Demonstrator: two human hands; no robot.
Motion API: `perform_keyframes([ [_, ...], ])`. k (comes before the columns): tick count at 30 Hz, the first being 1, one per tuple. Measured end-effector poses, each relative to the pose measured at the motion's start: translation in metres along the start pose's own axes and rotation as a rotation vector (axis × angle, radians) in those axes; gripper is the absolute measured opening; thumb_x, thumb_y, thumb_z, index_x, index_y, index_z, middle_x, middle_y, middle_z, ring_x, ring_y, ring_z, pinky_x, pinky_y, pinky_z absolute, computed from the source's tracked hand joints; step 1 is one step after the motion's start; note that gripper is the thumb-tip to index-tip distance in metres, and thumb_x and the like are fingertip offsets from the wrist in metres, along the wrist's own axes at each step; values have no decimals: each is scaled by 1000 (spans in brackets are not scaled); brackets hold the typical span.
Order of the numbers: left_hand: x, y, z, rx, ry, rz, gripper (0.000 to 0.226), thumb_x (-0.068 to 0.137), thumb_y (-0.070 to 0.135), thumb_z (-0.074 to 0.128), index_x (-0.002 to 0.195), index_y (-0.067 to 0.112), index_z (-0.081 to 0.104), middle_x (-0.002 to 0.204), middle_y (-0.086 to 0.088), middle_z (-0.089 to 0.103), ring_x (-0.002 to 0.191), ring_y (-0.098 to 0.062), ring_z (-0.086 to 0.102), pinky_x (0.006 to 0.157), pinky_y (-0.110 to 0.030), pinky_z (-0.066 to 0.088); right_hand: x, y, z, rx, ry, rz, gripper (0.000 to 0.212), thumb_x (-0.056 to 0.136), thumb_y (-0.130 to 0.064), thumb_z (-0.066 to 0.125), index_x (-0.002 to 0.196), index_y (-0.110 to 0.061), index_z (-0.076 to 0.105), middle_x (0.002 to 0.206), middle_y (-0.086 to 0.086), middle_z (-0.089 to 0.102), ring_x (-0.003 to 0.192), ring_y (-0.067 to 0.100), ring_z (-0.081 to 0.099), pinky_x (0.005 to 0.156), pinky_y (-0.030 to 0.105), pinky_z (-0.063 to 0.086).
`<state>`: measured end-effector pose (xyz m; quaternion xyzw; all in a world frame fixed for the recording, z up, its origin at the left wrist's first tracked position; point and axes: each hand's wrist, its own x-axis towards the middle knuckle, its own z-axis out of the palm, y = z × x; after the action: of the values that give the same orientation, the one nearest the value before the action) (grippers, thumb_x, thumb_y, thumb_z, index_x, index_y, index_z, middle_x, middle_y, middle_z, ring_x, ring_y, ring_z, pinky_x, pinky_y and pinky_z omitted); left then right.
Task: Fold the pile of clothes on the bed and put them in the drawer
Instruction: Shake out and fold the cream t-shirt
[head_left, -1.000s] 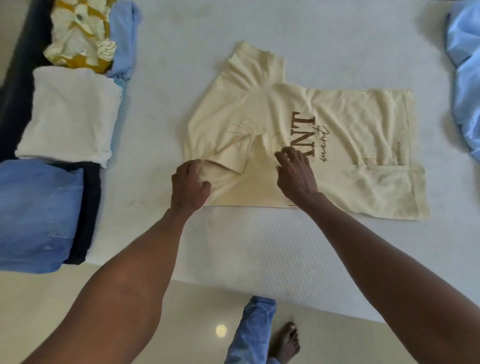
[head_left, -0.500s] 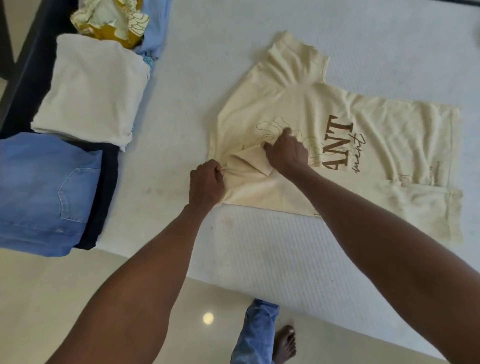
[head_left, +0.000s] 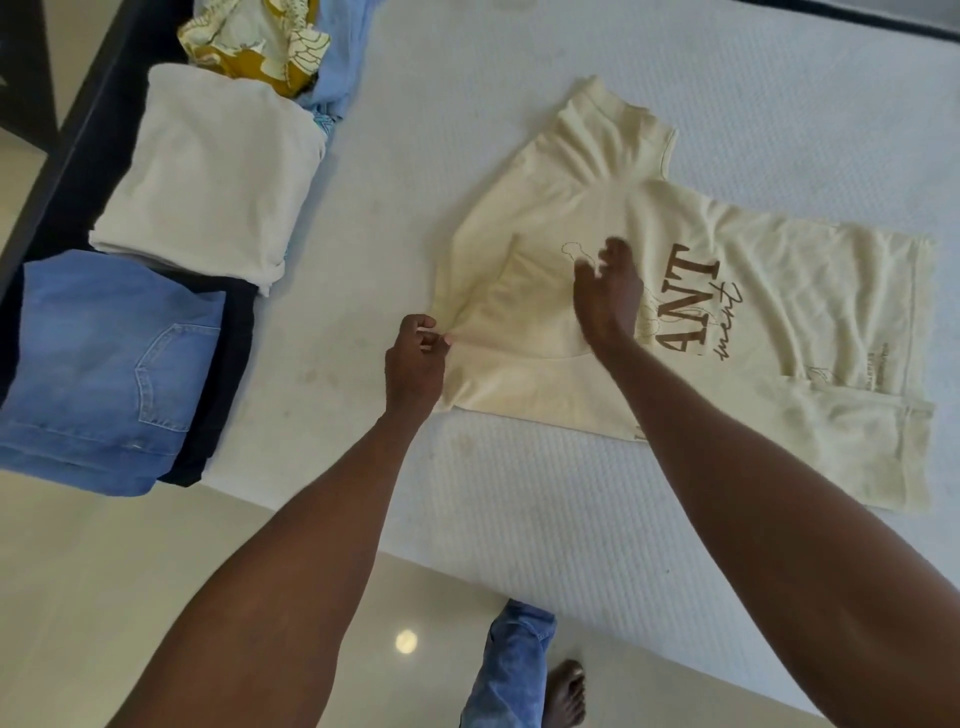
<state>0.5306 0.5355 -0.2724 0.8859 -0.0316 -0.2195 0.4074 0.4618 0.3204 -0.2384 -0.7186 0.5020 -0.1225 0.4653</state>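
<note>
On the white bed (head_left: 519, 78), toward 2 o'clock of the view, a cream T-shirt (head_left: 779, 312) lies spread flat with brown lettering face up, its near side already folded inward along the bed's edge and one sleeve pointing toward 12 o'clock. The left hand (head_left: 415, 358) pinches the shirt's edge at its 9 o'clock side, fingers curled round a small tuck of cloth. The right hand (head_left: 608, 296) is over the print at the shirt's middle, fingers loosely spread and blurred; whether they touch the fabric cannot be told, and they grip nothing. At 9 to 11 o'clock, well apart from the shirt, a row of folded clothes sits along the bed's far side: folded blue jeans (head_left: 104, 364) resting on a dark garment (head_left: 228, 374), a folded white top (head_left: 213, 171) beside them, then a yellow patterned piece (head_left: 249, 41) next to light blue fabric (head_left: 348, 47). At 6 o'clock, a denim-clad leg (head_left: 511, 670) and bare foot (head_left: 563, 693) stand on the pale floor (head_left: 104, 597).
</note>
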Motion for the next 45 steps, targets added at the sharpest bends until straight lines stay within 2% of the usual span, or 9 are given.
perform_keyframes([
  [8,-37,-48,-19,374,-83,154,15,90,25,66,91,10,64,77,-1,65,78,-30,64,80,-37,45,-97,110,-21,-594,-147,-230,71,100,-40,49,155,-9,17,163,17,10,149,33,10,121,47,12],
  [11,-47,-40,-15,168,84,4,11,94,17,59,98,7,62,84,-3,63,84,-29,61,69,-31,39,-123,139,-26,-789,-377,-499,68,96,-44,56,151,-11,32,157,21,25,141,37,25,114,51,26],
  [15,-36,-33,-11,128,117,-76,12,92,15,57,102,11,62,101,-7,65,100,-31,58,92,-38,41,-132,157,-30,-799,-217,-626,33,88,-10,68,118,-4,55,120,19,53,104,35,48,87,47,46],
  [21,-48,-50,-14,441,166,-124,19,92,10,53,109,15,62,110,-19,56,108,-35,47,95,-39,25,-135,156,-42,-899,-189,-703,28,78,3,34,98,-5,52,92,14,51,79,31,47,72,44,48],
  [27,-77,-31,15,567,322,76,44,80,-5,52,122,5,53,124,-20,53,116,-38,46,93,-47,33,-148,159,-56,-705,-83,-275,25,85,5,53,109,-3,55,108,16,53,96,34,47,84,46,45],
  [31,-100,-20,66,748,-98,688,44,97,23,40,136,5,51,142,-20,48,129,-39,45,105,-49,36,-148,175,-86,-814,-85,-165,49,102,-27,44,149,-15,36,152,16,32,135,34,29,109,48,29],
  [37,-128,-7,116,808,-273,372,61,105,40,31,157,13,15,165,-13,4,152,-32,-2,122,-51,1,-148,205,-136,-646,207,371,48,106,-42,25,150,-26,38,135,16,41,120,34,38,102,46,29],
  [42,-146,9,153,797,-369,704,72,100,41,43,157,12,12,164,-16,2,152,-34,-1,122,-51,5,-123,212,-170,-704,50,-20,42,101,-32,45,142,-21,47,146,12,38,132,33,34,108,46,32],
  [45,-156,17,178,842,-459,877,76,95,37,54,157,12,16,164,-16,9,152,-33,4,122,-52,10,-114,240,-202,-755,65,65,43,102,-30,43,143,-18,46,143,15,43,126,36,39,101,46,35],
])
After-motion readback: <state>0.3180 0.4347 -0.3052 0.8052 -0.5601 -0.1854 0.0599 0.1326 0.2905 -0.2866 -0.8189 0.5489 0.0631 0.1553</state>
